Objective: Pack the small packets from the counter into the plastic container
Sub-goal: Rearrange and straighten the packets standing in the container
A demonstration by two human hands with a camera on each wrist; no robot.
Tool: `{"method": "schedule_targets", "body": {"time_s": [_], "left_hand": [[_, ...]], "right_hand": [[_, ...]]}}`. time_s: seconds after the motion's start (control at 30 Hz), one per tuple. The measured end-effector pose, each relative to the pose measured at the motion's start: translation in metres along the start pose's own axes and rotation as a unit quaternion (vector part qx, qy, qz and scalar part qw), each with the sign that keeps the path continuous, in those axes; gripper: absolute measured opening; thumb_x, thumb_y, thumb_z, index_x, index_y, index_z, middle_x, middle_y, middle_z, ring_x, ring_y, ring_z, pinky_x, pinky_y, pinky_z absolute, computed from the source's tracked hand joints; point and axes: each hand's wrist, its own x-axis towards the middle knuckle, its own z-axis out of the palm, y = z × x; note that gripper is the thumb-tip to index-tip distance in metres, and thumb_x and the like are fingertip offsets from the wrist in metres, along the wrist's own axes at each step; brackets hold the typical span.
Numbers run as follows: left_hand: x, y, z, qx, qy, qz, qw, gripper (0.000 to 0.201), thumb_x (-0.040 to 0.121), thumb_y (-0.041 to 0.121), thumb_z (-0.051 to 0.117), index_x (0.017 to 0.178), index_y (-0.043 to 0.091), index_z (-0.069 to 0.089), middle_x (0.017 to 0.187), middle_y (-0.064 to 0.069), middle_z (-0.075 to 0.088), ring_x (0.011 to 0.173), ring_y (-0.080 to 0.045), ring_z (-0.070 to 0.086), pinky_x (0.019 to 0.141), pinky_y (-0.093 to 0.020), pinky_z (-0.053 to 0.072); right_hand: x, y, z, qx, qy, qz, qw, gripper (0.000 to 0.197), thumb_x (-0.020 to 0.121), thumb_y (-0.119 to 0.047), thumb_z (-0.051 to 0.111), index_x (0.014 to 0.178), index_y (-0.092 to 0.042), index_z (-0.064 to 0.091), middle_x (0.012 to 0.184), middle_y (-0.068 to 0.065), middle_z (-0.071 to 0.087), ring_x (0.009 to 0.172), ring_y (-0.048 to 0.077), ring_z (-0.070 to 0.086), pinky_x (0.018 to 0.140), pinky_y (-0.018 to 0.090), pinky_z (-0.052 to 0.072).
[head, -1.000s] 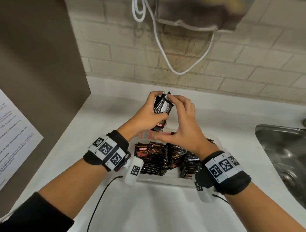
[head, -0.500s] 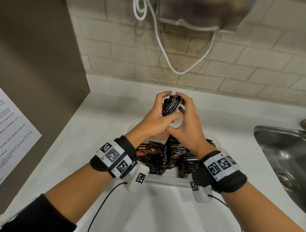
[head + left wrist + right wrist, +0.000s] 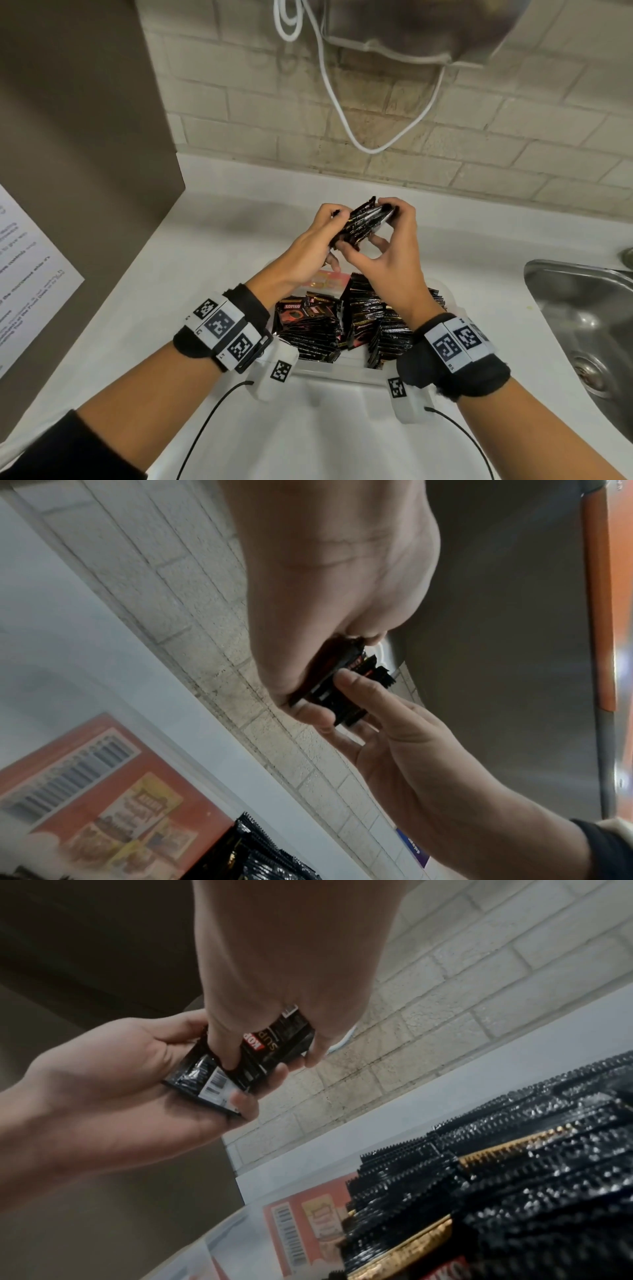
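**A loose stack, held above a crowded box**

Both hands are together on one small stack of packets [image 3: 364, 222], lifted above the far side of the plastic container [image 3: 318, 367]. The left hand [image 3: 310, 248] curls its fingers under and round the stack; the right hand [image 3: 385, 251] pinches it from the other side, thumb on the printed face. The container, just below the wrists, already holds rows of packets [image 3: 359, 318] standing on edge.

The stack looks uneven — one corner juts past the fingertips. If either hand eases before the edges are squared, the slick wrappers could fan out and drop onto the tabletop [image 3: 212, 260] behind the hands. Pushing the bundle down into packed rows could also tip its neighbours over or pop some out.
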Motion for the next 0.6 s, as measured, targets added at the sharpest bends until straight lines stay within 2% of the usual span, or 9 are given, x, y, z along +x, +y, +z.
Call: {"method": "schedule_targets", "body": {"time_s": [0.07,0.13,0.23,0.3,0.37,0.43,0.5,0.53,0.6], "left_hand": [[0.0,0.001,-0.001,-0.025,0.005,-0.015,1.0,0.018,0.103,0.028,0.041,0.114,0.017,0.051,0.101,-0.017,0.062,0.083,-0.024,0.055,0.059,-0.034,0.044],[0.002,0.001,-0.004,-0.05,0.019,-0.031,0.998,0.019,0.093,0.022,0.046,0.109,0.016,0.055,0.102,-0.023,0.061,0.082,-0.03,0.054,0.056,-0.035,0.044],[0.005,0.004,-0.008,-0.05,0.016,-0.042,0.998,0.021,0.092,0.011,0.038,0.107,0.013,0.053,0.101,-0.033,0.064,0.077,-0.033,0.062,0.049,-0.032,0.046],[0.005,0.006,-0.009,-0.046,0.011,-0.044,0.998,0.025,0.095,0.004,0.032,0.111,0.011,0.049,0.094,-0.029,0.068,0.072,-0.032,0.066,0.043,-0.03,0.044],[0.005,0.007,-0.008,-0.02,0.005,-0.04,0.999,0.03,0.097,0.003,0.028,0.119,0.014,0.044,0.084,-0.022,0.07,0.062,-0.028,0.066,0.04,-0.029,0.044],[0.005,0.007,-0.006,0.026,-0.007,-0.038,0.999,0.038,0.099,0.007,0.027,0.132,0.023,0.039,0.086,-0.02,0.069,0.057,-0.024,0.065,0.043,-0.031,0.049],[0.005,0.006,0.0,0.054,-0.027,-0.045,0.997,0.046,0.101,0.012,0.029,0.142,0.035,0.032,0.104,-0.021,0.066,0.072,-0.035,0.07,0.054,-0.038,0.057],[0.006,0.006,0.002,0.061,-0.037,-0.054,0.996,0.05,0.102,0.014,0.03,0.144,0.04,0.029,0.11,-0.021,0.064,0.081,-0.043,0.07,0.06,-0.045,0.059],[0.008,0.005,0.006,0.067,-0.055,-0.076,0.993,0.051,0.102,0.015,0.031,0.143,0.046,0.029,0.114,-0.023,0.061,0.088,-0.051,0.067,0.067,-0.056,0.059]], "right_hand": [[-0.001,-0.001,-0.001,0.007,-0.01,0.008,1.0,0.07,0.074,-0.012,0.084,0.126,-0.012,0.038,0.126,0.01,0.042,0.121,0.017,0.049,0.099,0.036,0.052],[-0.002,-0.001,-0.001,0.005,-0.029,0.011,1.0,0.068,0.074,-0.011,0.084,0.124,-0.012,0.038,0.125,0.011,0.042,0.12,0.017,0.048,0.098,0.035,0.052],[-0.001,-0.002,-0.001,-0.002,-0.036,-0.001,0.999,0.067,0.072,-0.011,0.084,0.122,-0.013,0.04,0.124,0.011,0.039,0.121,0.018,0.047,0.096,0.033,0.053],[0.0,-0.002,-0.002,-0.002,-0.038,-0.006,0.999,0.066,0.07,-0.014,0.084,0.12,-0.018,0.041,0.123,0.01,0.038,0.122,0.02,0.048,0.095,0.031,0.054],[0.0,0.0,-0.003,0.013,-0.05,0.006,0.999,0.066,0.069,-0.015,0.084,0.118,-0.024,0.04,0.124,0.012,0.038,0.122,0.023,0.049,0.095,0.031,0.054],[0.0,0.002,-0.004,0.035,-0.086,0.034,0.995,0.072,0.07,-0.016,0.086,0.123,-0.024,0.038,0.128,0.014,0.039,0.123,0.023,0.051,0.095,0.028,0.053],[0.0,0.004,-0.006,0.027,-0.134,0.051,0.989,0.084,0.07,-0.02,0.088,0.133,-0.022,0.033,0.13,0.008,0.045,0.121,0.014,0.054,0.095,0.025,0.052],[0.0,0.004,-0.006,0.006,-0.153,0.053,0.987,0.089,0.07,-0.024,0.088,0.137,-0.023,0.03,0.13,0.003,0.049,0.119,0.011,0.056,0.096,0.026,0.05],[0.0,0.004,-0.009,-0.025,-0.169,0.05,0.984,0.092,0.07,-0.033,0.086,0.14,-0.026,0.027,0.127,-0.005,0.055,0.117,0.008,0.058,0.101,0.029,0.048]]}}
